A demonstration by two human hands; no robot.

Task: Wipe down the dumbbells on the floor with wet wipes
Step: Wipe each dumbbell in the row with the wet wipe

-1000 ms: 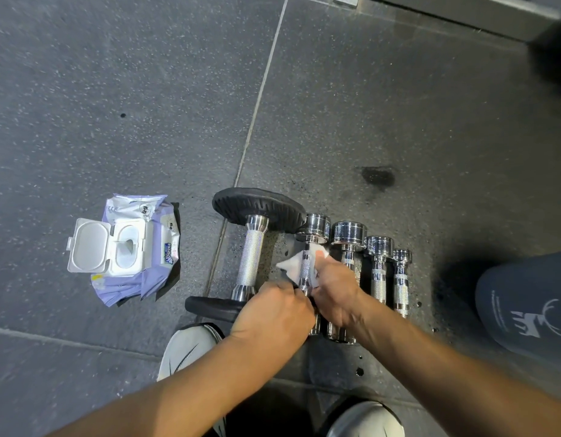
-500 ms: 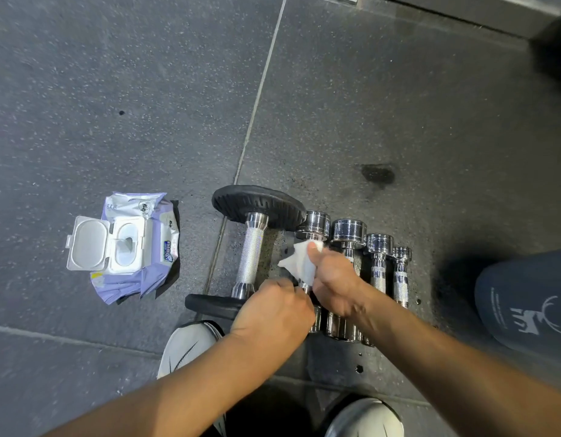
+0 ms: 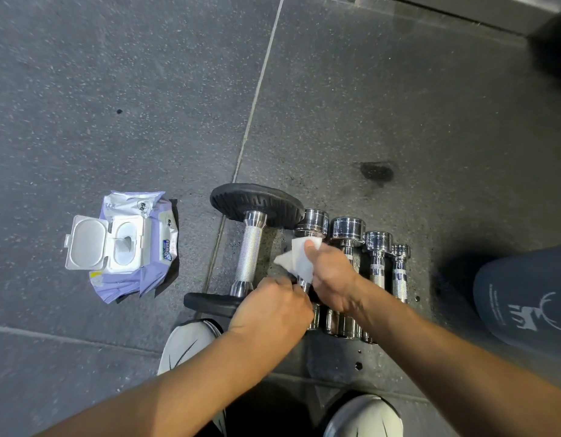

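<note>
Head view, looking straight down at a dark speckled floor (image 3: 115,89). Five dumbbells in one row, side by side, handles pointing away from the body. At the left end, one large black-plated dumbbell (image 3: 248,253). Then four chrome ones, shrinking toward the right: first chrome dumbbell (image 3: 314,220), second chrome dumbbell (image 3: 347,228), third chrome dumbbell (image 3: 378,257), fourth chrome dumbbell (image 3: 400,272). One wet wipe (image 3: 299,258), white and crumpled. One wipe pack (image 3: 153,247), purple and white, lying well apart to the left of the row, with its white flip lid (image 3: 87,242) thrown open. Two pale shoes at the bottom: left shoe (image 3: 186,345), right shoe (image 3: 364,417). One knee (image 3: 525,294) in dark fabric with a pale deer print, at the right edge. One dark stain (image 3: 377,171) on the floor beyond the row.

Two hands, close together over the first chrome dumbbell, nearly touching. Right hand (image 3: 331,279) clamped on the wet wipe and wrapped with it round the far part of that handle, just below the far head, thumb on top. Left hand (image 3: 269,307) just nearer the body, fingers curled round the near part of the same handle, hiding the near head. No hand on the other four dumbbells.
</note>
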